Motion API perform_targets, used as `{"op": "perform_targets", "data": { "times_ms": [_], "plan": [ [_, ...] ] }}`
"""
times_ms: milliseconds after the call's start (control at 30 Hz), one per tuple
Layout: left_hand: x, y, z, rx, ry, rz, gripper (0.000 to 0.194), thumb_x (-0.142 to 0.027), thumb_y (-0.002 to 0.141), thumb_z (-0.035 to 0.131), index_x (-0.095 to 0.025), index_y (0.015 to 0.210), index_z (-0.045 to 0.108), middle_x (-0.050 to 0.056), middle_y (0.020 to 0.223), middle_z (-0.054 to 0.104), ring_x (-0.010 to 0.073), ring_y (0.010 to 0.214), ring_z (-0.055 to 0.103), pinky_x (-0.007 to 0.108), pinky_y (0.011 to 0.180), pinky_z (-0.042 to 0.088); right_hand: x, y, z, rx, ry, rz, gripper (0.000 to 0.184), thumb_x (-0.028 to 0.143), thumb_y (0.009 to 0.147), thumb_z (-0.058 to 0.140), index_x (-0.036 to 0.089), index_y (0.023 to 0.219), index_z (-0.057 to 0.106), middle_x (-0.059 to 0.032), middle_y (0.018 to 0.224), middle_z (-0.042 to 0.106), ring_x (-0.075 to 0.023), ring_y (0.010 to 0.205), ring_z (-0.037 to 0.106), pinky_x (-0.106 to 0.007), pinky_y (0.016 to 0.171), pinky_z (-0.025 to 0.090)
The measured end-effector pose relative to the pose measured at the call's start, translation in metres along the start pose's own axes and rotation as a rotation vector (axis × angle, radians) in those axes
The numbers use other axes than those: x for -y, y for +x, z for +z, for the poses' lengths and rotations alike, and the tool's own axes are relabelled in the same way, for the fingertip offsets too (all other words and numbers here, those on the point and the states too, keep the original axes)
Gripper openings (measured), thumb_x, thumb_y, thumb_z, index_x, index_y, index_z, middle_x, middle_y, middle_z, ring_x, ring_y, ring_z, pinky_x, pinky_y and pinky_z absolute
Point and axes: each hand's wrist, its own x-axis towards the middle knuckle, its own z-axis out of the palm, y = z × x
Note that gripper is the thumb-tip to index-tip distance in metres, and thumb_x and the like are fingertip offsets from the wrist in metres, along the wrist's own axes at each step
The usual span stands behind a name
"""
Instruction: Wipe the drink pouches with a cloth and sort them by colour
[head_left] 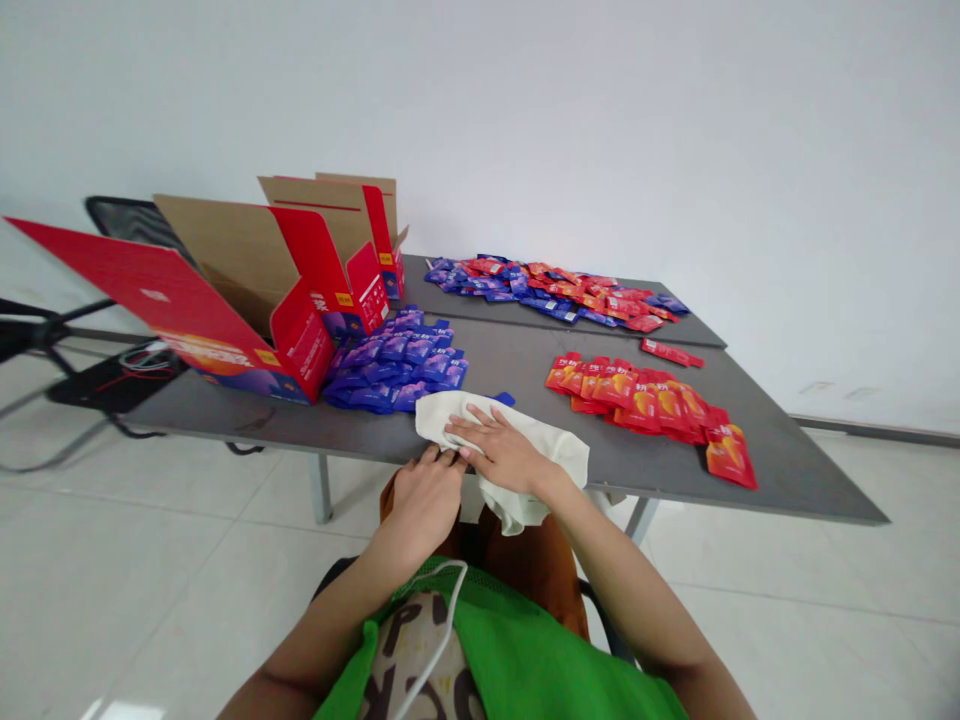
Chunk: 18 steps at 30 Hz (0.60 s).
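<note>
White cloth [551, 445], thin and limp by the look of it, lies rumpled over the near edge of the grey table [517, 345], with part of it hanging towards my lap. My right hand [506, 455] is flat on top, palm down, fingers spread and closed around nothing; it covers the fabric rather than gripping it. My left hand [429, 500] is palm down at the table edge, its fingertips close by my right fingers at the cloth's left side. I can't tell whether they pinch any of it.

I judge it light and soft, with nothing to break, but floppy enough to bunch up or slide off under its hanging part. A spread palm suits it for pressing; for lifting, I'd gather a fold between thumb and fingers, or take two corners so it doesn't sag. The blue-purple packets [397, 365] sit just beside its left end, and a blue tip [505, 399] shows at its far edge, so I'd want a grip that catches only fabric. The orange-red packets [652, 400] lie off to the right.
</note>
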Motion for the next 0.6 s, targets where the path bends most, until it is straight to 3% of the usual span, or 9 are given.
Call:
{"op": "perform_targets", "data": {
  "times_ms": [167,333,467,600],
  "plan": [
    [-0.005,0.003,-0.008,0.065,0.077,-0.047,0.043,-0.009,0.092,0.031,-0.016,0.12,0.063,0.015,0.124,0.062,0.0282,0.115,0.054,0.041,0.085,0.049,-0.005,-0.003,-0.005,0.011,0.085,-0.029,0.044,0.037,0.101,0.032,0.028,0.142,0.045,-0.0002,0.15,0.039,-0.0212,0.145,0.02,-0.05,0.118,0.009],
    [-0.009,0.005,-0.02,0.123,0.039,-0.045,0.039,-0.012,0.093,0.034,-0.017,0.118,0.064,0.014,0.119,0.065,0.028,0.112,0.056,0.041,0.084,0.047,-0.012,-0.027,-0.012,0.055,0.214,-0.061,0.044,0.036,0.102,0.029,0.028,0.143,0.043,-0.0015,0.146,0.044,-0.0182,0.142,0.028,-0.048,0.119,0.01],
    [-0.008,0.007,-0.027,0.138,0.051,-0.027,0.039,-0.012,0.092,0.037,-0.018,0.117,0.066,0.013,0.115,0.067,0.0285,0.11,0.056,0.04,0.082,0.046,-0.016,-0.035,-0.008,-0.006,0.185,-0.013,0.042,0.038,0.101,0.032,0.031,0.138,0.049,0.0002,0.142,0.05,-0.0187,0.14,0.031,-0.049,0.119,0.011],
    [-0.008,0.015,-0.02,0.099,0.064,-0.099,0.036,-0.014,0.092,0.037,-0.017,0.108,0.069,0.015,0.105,0.069,0.0273,0.1,0.06,0.037,0.075,0.047,-0.021,-0.023,0.0,-0.104,0.045,0.134,0.044,0.04,0.1,0.034,0.029,0.141,0.046,-0.0001,0.147,0.043,-0.0214,0.142,0.027,-0.05,0.116,0.017]
  ]
}}
